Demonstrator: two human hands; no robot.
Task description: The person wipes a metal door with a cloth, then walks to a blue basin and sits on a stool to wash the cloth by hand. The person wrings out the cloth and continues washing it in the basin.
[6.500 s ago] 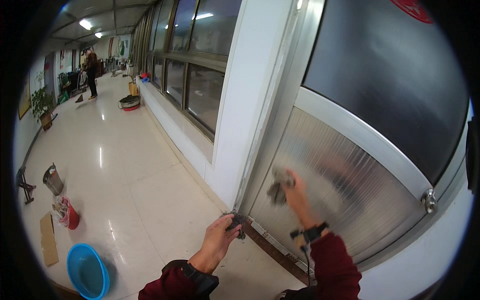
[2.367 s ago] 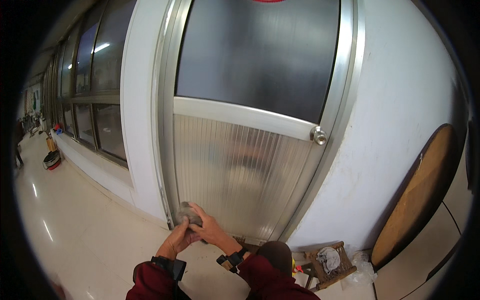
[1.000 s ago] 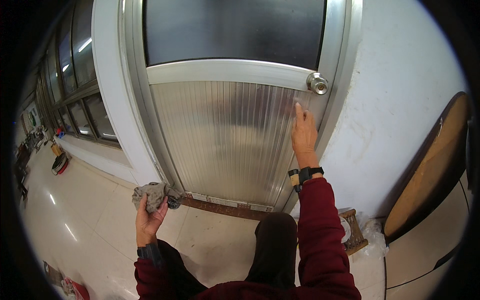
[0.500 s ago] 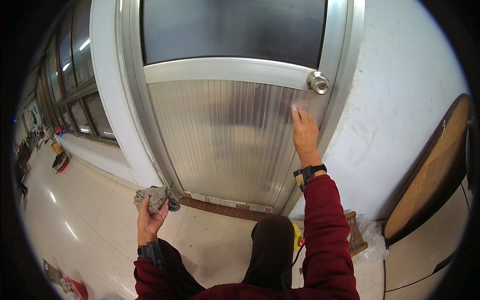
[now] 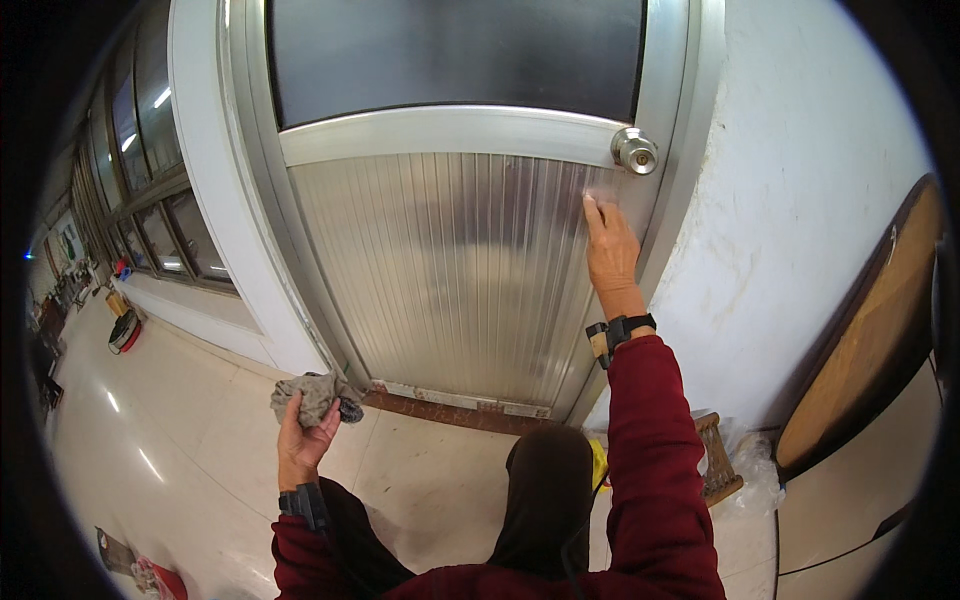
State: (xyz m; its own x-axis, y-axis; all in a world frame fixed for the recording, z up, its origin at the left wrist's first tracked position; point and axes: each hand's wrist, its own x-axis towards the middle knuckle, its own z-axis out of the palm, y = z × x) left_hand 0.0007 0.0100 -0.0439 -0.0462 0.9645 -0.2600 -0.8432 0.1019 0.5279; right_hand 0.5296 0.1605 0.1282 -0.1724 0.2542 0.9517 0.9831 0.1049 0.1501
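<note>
A crumpled grey-brown rag, with a darker patch at its right side, is gripped in my left hand at the lower left, in front of the door frame. My right hand reaches up to the ribbed lower panel of a metal-framed door, at its upper right corner. Its fingers are drawn together against the panel, just below and left of the round door knob. Whatever they may hold is too small to make out; a pale, smeared patch shows at the fingertips.
A white wall runs along the right, with a large rounded wooden board leaning there. By its foot are a small wooden stool and clear plastic wrapping. Windows line the left side. A red container stands at the lower left.
The view has shifted slightly, so the door sits a little higher and further left. My right hand stays by the panel's upper right corner; my left hand keeps the rag.
</note>
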